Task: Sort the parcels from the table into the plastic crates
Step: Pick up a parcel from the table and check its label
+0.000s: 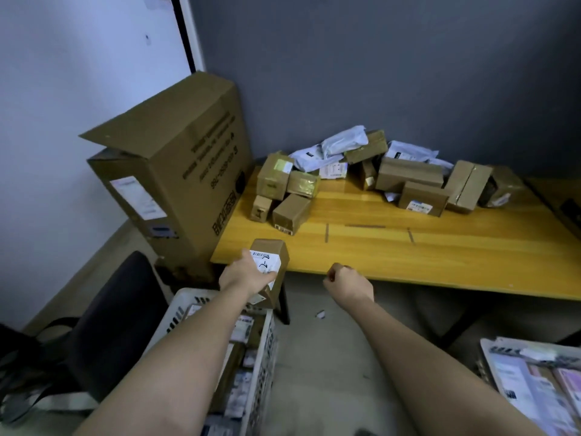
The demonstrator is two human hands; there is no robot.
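The left hand (246,272) grips a small brown cardboard parcel with a white barcode label (273,265), its fingers curled round the labelled face. The parcel is tilted and is held in the air just off the near-left corner of the yellow wooden worktop (440,247), above the far end of a white slatted plastic crate (262,357) that stands on the floor below that corner. This crate already holds a number of labelled parcels, partly hidden by the left forearm.

The right hand (345,280) hangs in front of the worktop's near edge, its fingers curled into a loose fist with nothing in them.

A heap of unsorted parcels (377,174) lies along the far side of the worktop against the dark grey wall: brown taped cardboard boxes of several sizes mixed with pale plastic mailer bags (333,149). The boxes nearest the worktop's left end form a small cluster apart from the larger group toward its right.

A large brown cardboard carton with one flap raised (176,171) stands on the floor touching the worktop's left end. A dark chair (116,322) sits on the near side of that carton. A second white crate (534,382), holding flat packets, stands on the floor below the worktop's near-right part.
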